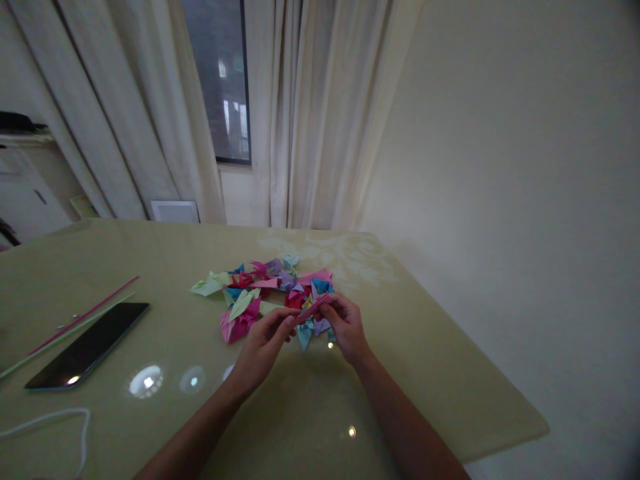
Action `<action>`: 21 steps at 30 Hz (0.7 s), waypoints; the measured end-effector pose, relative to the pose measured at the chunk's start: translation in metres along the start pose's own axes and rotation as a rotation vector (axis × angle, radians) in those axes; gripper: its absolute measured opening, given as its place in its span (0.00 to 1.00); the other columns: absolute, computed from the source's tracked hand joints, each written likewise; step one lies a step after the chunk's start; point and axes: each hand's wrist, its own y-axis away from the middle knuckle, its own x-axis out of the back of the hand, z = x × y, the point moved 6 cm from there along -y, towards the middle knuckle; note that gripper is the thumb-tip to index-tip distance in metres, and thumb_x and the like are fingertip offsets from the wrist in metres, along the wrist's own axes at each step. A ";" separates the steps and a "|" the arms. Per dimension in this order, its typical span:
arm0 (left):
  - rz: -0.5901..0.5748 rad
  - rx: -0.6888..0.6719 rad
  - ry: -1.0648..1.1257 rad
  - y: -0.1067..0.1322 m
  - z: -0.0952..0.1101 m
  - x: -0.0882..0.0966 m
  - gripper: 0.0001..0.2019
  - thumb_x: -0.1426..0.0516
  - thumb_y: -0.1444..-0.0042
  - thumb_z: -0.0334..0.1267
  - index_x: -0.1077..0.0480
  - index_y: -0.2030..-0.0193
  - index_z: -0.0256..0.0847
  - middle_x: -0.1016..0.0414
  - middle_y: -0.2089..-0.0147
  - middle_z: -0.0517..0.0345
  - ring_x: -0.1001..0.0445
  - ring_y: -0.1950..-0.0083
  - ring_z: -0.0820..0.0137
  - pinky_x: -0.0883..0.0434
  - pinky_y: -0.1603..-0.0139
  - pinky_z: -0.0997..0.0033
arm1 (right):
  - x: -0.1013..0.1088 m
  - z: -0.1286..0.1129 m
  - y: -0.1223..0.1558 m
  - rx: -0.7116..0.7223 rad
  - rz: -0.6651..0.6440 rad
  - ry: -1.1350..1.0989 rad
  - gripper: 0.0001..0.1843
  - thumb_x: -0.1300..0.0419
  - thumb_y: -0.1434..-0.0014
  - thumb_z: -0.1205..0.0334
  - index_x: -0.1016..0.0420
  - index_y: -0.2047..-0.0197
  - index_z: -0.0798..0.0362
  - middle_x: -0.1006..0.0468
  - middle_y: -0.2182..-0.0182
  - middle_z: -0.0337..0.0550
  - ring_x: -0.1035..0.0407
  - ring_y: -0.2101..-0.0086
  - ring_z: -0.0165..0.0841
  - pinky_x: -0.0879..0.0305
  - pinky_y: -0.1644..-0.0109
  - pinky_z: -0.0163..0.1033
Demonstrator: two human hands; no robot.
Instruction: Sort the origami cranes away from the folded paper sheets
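Far left, a cabinet stands beyond the table. On the table's left side are a white cord, a green stick and a pink stick side by side, and a dark-screened device just beside them. Curtains hang behind, on both sides of a window. Toward the middle lies a loose pile of folded papers, from pale green at its left end to light blue near the hands; the hands cover some of its near right part. A bare wall fills the right.

The left hand pinches the left end of a narrow pink paper between thumb and fingers, nearly closed. The paper is held in front of the pile, tilted up to the right. The right hand has its other end, thumb and fingers likewise pressed together.
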 end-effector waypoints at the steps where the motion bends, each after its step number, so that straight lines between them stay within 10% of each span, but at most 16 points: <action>1: -0.004 -0.001 0.008 0.000 0.000 -0.001 0.18 0.40 0.34 0.52 0.20 0.48 0.41 0.17 0.59 0.53 0.20 0.62 0.66 0.23 0.63 0.68 | 0.000 0.000 0.000 0.003 0.005 -0.014 0.17 0.29 0.39 0.45 0.19 0.58 0.49 0.19 0.67 0.41 0.24 0.68 0.36 0.24 0.59 0.41; 21: -0.148 0.119 0.178 0.002 -0.008 -0.012 0.26 0.38 0.37 0.60 0.22 0.46 0.39 0.16 0.56 0.47 0.17 0.60 0.61 0.20 0.59 0.62 | 0.008 0.010 -0.001 0.015 0.040 -0.068 0.17 0.29 0.38 0.43 0.19 0.59 0.49 0.22 0.71 0.40 0.27 0.69 0.34 0.28 0.63 0.37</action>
